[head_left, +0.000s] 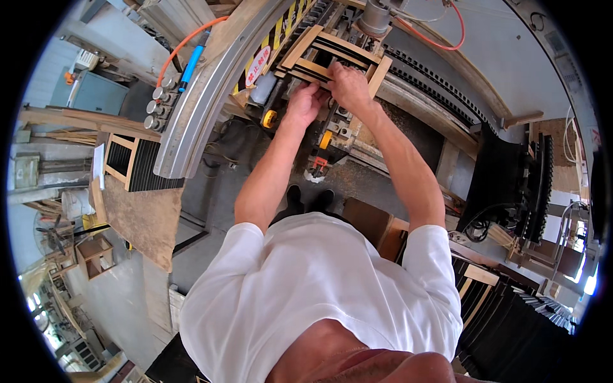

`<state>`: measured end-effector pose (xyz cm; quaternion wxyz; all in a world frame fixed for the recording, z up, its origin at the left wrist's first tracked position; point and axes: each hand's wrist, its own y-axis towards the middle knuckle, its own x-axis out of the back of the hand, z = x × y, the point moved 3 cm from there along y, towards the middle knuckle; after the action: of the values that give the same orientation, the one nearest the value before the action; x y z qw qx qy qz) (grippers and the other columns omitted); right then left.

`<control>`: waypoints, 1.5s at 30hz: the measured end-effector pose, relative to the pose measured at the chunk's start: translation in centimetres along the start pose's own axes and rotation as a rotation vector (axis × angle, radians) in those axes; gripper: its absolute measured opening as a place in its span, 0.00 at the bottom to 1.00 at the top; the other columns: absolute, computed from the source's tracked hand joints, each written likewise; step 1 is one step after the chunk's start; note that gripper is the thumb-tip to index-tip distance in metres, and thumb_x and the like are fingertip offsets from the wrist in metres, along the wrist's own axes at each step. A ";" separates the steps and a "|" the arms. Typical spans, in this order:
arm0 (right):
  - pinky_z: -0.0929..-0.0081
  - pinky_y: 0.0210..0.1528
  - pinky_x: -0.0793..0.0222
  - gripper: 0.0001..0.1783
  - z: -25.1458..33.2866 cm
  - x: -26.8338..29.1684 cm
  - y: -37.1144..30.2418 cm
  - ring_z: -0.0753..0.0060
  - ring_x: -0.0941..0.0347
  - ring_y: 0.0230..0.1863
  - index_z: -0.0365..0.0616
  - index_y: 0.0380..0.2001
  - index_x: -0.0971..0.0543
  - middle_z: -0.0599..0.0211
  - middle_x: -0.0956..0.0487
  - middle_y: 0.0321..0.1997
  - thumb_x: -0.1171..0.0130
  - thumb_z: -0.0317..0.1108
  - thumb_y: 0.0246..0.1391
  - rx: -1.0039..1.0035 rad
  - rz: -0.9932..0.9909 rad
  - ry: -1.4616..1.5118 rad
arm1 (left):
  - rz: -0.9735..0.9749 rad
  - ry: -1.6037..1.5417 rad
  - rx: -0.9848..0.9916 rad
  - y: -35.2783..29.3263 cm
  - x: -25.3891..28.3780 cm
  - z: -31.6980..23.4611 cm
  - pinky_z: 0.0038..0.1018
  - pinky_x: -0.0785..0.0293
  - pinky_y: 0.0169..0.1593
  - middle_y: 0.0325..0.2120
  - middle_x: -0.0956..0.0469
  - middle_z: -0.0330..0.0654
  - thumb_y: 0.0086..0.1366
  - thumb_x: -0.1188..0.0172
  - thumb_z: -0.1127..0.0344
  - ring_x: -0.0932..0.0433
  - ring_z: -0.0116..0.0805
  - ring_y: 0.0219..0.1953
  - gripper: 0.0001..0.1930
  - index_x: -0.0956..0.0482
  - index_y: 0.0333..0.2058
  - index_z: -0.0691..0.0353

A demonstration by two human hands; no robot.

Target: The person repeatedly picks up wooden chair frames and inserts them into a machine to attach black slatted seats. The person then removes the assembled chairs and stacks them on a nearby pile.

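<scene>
A wooden frame point(301, 48) with light-coloured end pieces and dark slats lies across the machine bed in front of me. My right hand point(350, 87) reaches over its near side, fingers bent down around a rail between the end pieces. Just to the left and lower, my left hand point(306, 103) is turned palm up, its curled fingers and thumb at the near edge of the same frame. Fingertips of both hands are partly hidden by the frame and by each other. Below the hands sit two yellow-rimmed wheels, one at left point(269, 119) and one nearer me point(326, 139).
A metal cylinder point(375, 18) stands above the frame's far right corner. A curved grey machine rail point(203, 105) runs along the left, with a blue tube point(191, 67) and orange hose. More slatted frames point(131, 163) rest on a board at left; dark stacked pieces point(517, 325) stand behind right.
</scene>
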<state>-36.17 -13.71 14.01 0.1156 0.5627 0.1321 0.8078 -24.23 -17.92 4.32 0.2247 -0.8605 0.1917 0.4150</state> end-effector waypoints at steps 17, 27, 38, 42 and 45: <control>0.56 0.46 0.38 0.16 -2.9 -2.6 8.8 0.46 0.27 0.44 0.40 0.38 0.30 0.51 0.19 0.32 0.42 0.25 0.43 0.051 0.112 -0.434 | -0.150 0.168 0.064 -31.4 9.2 -7.3 0.39 0.33 0.61 0.52 0.28 0.47 0.68 0.50 0.73 0.29 0.45 0.57 0.19 0.35 0.57 0.65; 0.61 0.49 0.39 0.16 -2.8 -2.5 12.2 0.53 0.26 0.48 0.42 0.43 0.26 0.54 0.18 0.38 0.43 0.26 0.48 0.051 0.297 -0.533 | -0.304 0.133 0.016 -33.9 15.0 -8.0 0.37 0.30 0.59 0.50 0.26 0.46 0.68 0.49 0.73 0.27 0.43 0.55 0.17 0.34 0.55 0.65; 0.60 0.53 0.42 0.16 -5.7 -4.1 17.6 0.57 0.24 0.45 0.39 0.42 0.26 0.58 0.17 0.38 0.40 0.35 0.52 0.129 0.315 -0.790 | -0.477 0.150 -0.118 -32.9 18.7 -5.5 0.39 0.30 0.60 0.49 0.26 0.46 0.66 0.45 0.74 0.27 0.44 0.55 0.17 0.33 0.52 0.67; 0.57 0.53 0.39 0.11 -9.4 -4.8 20.0 0.55 0.22 0.42 0.43 0.38 0.24 0.57 0.18 0.33 0.42 0.28 0.49 0.035 0.164 -0.595 | -0.554 0.120 -0.129 -33.1 20.0 -4.0 0.40 0.29 0.59 0.49 0.26 0.47 0.66 0.46 0.74 0.26 0.44 0.54 0.15 0.32 0.50 0.68; 0.53 0.52 0.38 0.09 -10.9 -5.0 21.1 0.51 0.22 0.39 0.45 0.37 0.23 0.57 0.18 0.34 0.44 0.27 0.50 0.037 0.176 -0.491 | -0.602 0.087 -0.144 -33.3 20.3 -3.1 0.40 0.28 0.58 0.49 0.26 0.47 0.67 0.47 0.74 0.25 0.44 0.53 0.13 0.32 0.50 0.68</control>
<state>-45.51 -36.06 13.24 0.0630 0.7532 0.0652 0.6515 6.72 4.98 -2.64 0.2676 -0.9092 -0.0922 0.3053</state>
